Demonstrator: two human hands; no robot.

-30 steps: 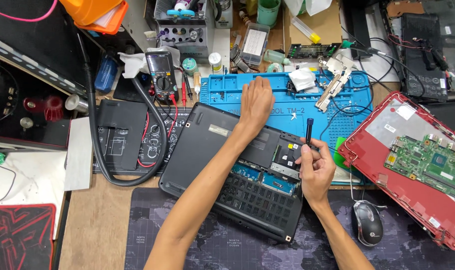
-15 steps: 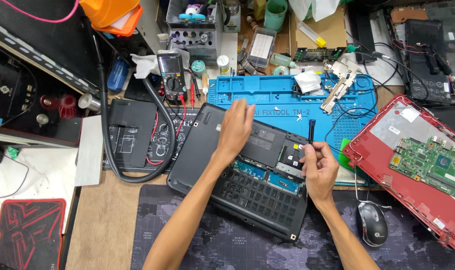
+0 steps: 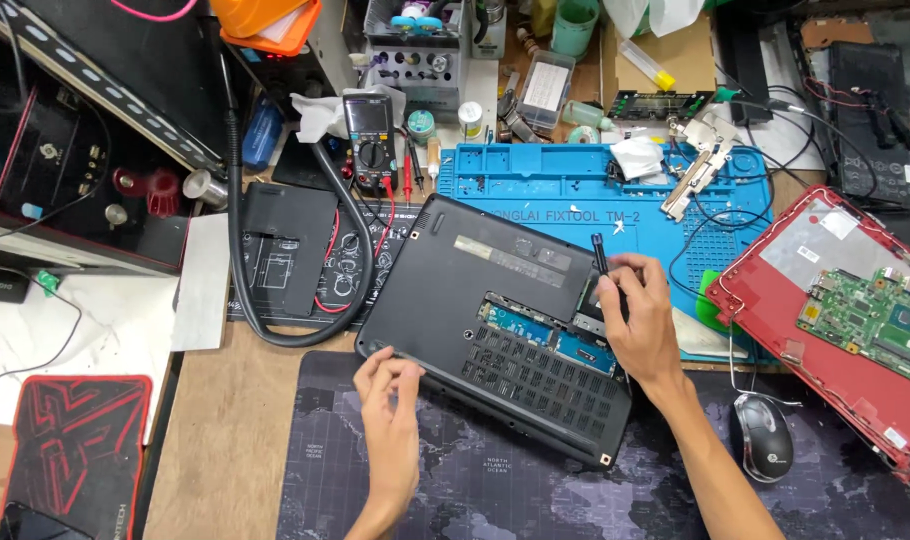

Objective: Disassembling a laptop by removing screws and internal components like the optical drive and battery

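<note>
A blue silicone work mat (image 3: 575, 190) is laid at the centre of the bench. Left of it a black multimeter (image 3: 369, 140) is seen. Right of it a red opened laptop shell (image 3: 825, 250) is placed, and below that a black mouse (image 3: 764, 438).

Wooden bench (image 3: 225, 440) carries dark desk mat (image 3: 535, 500), blue mat (image 3: 575, 190), laptop (image 3: 485, 310).

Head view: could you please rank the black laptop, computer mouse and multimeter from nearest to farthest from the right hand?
From the right hand:
1. Black laptop, directly under it, touching.
2. Computer mouse, lower right on the mat.
3. Multimeter, far upper left.
</note>
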